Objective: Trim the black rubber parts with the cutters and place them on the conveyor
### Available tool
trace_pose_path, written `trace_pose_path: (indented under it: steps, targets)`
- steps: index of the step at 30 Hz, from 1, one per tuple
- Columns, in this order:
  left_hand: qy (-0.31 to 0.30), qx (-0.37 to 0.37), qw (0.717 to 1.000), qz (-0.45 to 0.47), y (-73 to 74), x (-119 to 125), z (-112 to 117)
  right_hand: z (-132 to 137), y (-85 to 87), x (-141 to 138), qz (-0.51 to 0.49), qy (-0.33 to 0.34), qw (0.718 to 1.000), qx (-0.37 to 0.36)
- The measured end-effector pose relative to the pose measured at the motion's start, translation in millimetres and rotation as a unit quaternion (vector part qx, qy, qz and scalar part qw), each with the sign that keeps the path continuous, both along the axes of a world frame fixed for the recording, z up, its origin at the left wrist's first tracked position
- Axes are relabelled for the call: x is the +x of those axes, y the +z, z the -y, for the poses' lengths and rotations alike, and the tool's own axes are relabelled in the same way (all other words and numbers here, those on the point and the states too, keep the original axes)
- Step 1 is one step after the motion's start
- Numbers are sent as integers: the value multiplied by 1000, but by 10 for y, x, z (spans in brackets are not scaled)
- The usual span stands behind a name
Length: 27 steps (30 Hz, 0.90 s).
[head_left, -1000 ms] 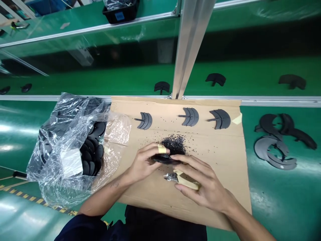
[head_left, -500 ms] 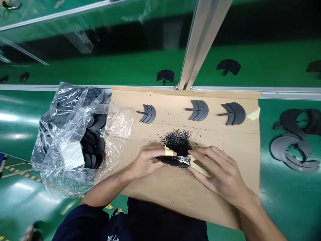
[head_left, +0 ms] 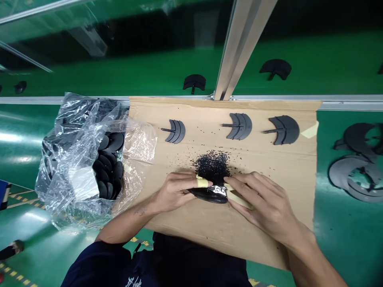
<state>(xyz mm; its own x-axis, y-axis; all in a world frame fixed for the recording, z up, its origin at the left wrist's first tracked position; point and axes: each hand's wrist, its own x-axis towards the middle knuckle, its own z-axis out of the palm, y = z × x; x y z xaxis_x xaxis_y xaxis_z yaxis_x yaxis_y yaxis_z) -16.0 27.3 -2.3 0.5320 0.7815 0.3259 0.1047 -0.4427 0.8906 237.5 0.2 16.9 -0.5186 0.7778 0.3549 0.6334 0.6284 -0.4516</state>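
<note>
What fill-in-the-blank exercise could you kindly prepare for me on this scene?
The left grip has a finger wrapped in tape coloured ____.
The right grip holds cutters beside scraps coloured ____.
Beyond the scraps, ____ curved parts lie on the cardboard.
Most of the bag lies to the ____ of the cardboard.

Missing words: yellow; black; three; left.

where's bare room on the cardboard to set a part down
The cardboard is mostly bare between held part and shirt, and between right hand and rightmost part on it. Crowded: around the scraps, and where the bag overlaps.
</note>
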Motion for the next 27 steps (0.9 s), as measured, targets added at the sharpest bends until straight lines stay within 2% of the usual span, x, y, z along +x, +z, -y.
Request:
trace_pose_path:
  steps: [8,14,17,20,23,27]
  targets:
    - [7,14,1000,-17,8,-2,15,19,6,-31,-9,-17,1000,7]
    - [10,31,999,-23,21,17,16,65,-8,-37,40,-32,998,48]
    - [7,35,999,-20,44,14,15,67,-27,-47,2,-30,999,24]
    - [-2,21,999,-36,74,-6,-1,41,-48,-60,-79,-13,996,-34]
    - [-3,12,998,-54,95,-24,-32,11,-63,-54,-116,-12,991,-73]
    - [6,-9,998,-57,115,-33,-25,-16,-58,-9,-81,-39,996,-30]
